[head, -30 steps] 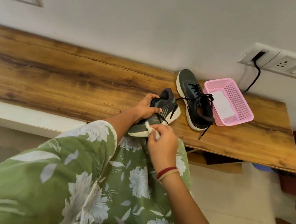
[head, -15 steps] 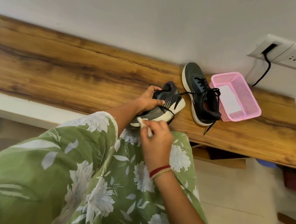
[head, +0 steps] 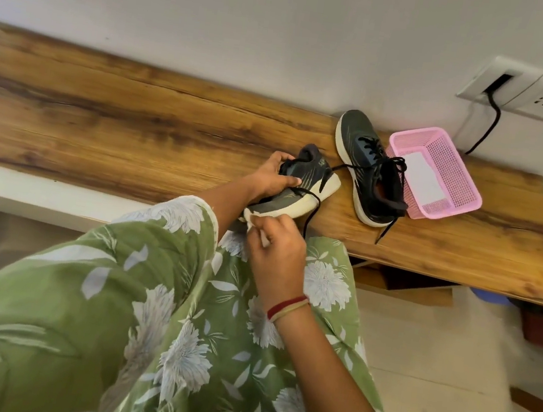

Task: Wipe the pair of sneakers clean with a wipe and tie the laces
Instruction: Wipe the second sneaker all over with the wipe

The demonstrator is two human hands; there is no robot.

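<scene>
**Operator:** Now, state where the held sneaker (head: 294, 191) lies relative to the wiping hand.

**Technician:** It is raised over the near edge of the surface (head: 101, 121). Its long axis runs diagonally: toe low and toward the person, heel up and away to the right. The left hand (head: 272, 178) grips it around the collar and upper, fingers closed on it. The right hand (head: 275, 244) sits just below and in front of the toe, fingers pinched shut on the wipe (head: 254, 222), which touches the pale sole at the toe end.

**Operator:** Which hand is nearer the unwiped length?

**Technician:** The right. The sole's sidewall extends up and to the right from its fingers, so the stroke probably follows that axis toward the heel. A loose lace (head: 311, 211) hangs across that path and could snag.

**Operator:** And the other items?

**Technician:** The second sneaker (head: 368, 170) rests on the surface, laces untied, just beside the pink basket (head: 454, 167).
</scene>
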